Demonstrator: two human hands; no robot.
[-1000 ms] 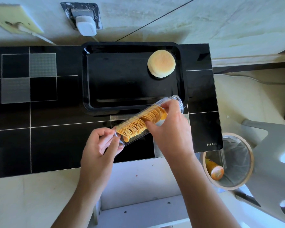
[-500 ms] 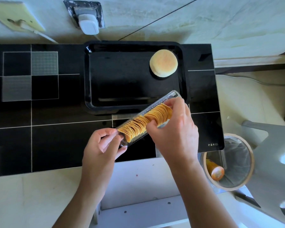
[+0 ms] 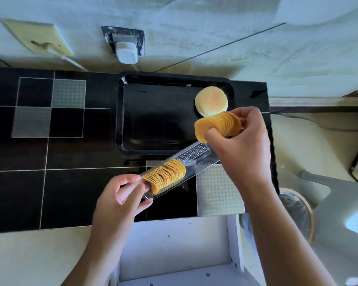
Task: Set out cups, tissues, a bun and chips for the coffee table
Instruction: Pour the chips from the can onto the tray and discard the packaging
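A clear plastic chip tray (image 3: 196,156) lies slanted above the black table, and my left hand (image 3: 122,195) grips its near end. Part of the chip stack (image 3: 165,175) still sits in that lower end. My right hand (image 3: 240,145) holds a separate stack of chips (image 3: 219,124) lifted out of the tray, over the right edge of the black serving tray (image 3: 122,112). A round pale bun (image 3: 211,100) rests in the serving tray's far right corner, just behind the lifted chips.
The black tiled table (image 3: 29,182) runs left. A white shelf unit (image 3: 174,244) is below my arms. A bin (image 3: 298,215) with a clear liner stands at the right, beside a grey chair. A wall socket with a white plug (image 3: 126,52) is behind the tray.
My right hand has pulled a stack of chips out of the clear tray and raised it towards the serving tray. The clear tray's upper half is now empty. My left hand keeps its grip.
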